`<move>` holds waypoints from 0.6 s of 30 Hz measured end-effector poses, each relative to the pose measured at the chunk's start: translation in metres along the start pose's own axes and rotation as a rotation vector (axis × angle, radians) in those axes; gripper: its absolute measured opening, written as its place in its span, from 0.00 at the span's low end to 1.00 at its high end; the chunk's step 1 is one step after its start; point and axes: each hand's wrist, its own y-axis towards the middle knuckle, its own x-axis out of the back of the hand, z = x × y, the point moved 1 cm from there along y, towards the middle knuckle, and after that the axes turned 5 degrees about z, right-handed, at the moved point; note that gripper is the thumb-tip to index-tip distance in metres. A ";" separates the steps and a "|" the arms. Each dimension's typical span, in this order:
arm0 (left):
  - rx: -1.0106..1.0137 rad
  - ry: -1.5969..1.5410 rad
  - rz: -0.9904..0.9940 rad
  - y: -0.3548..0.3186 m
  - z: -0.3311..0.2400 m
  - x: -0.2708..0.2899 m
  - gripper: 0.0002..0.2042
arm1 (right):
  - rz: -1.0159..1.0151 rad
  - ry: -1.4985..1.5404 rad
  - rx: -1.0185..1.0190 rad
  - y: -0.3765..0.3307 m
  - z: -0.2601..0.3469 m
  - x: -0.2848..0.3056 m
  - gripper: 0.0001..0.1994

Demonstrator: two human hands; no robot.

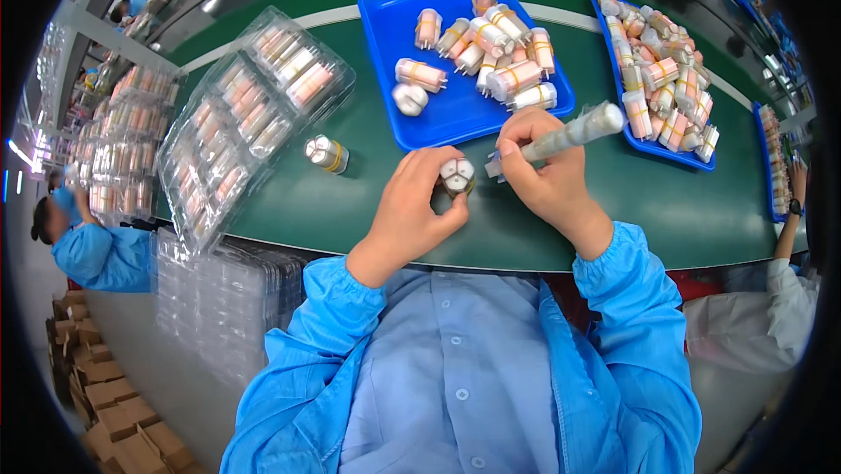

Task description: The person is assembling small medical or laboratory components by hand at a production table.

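My left hand [412, 211] grips a small bundle of three white cylinders [456, 174], its end face turned toward me. My right hand [543, 172] holds a long pale tube-shaped tool [574, 130], its tip close to the right side of the bundle. Both hands hover over the green table [350, 202], just in front of a blue tray [394, 45] that carries several banded bundles of white and pink cylinders. One more banded bundle [327, 153] lies alone on the table, left of my left hand.
A second blue tray [653, 145] heaped with bundles sits at the right. Clear plastic blister packs [236, 115] filled with bundles lie at the left, with stacks of empty ones below. Other people in blue and white work at the left and right edges. Cardboard boxes [105, 395] stand lower left.
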 end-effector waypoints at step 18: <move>-0.104 -0.011 -0.037 0.000 0.002 -0.002 0.23 | 0.059 -0.007 0.033 -0.001 0.003 -0.008 0.06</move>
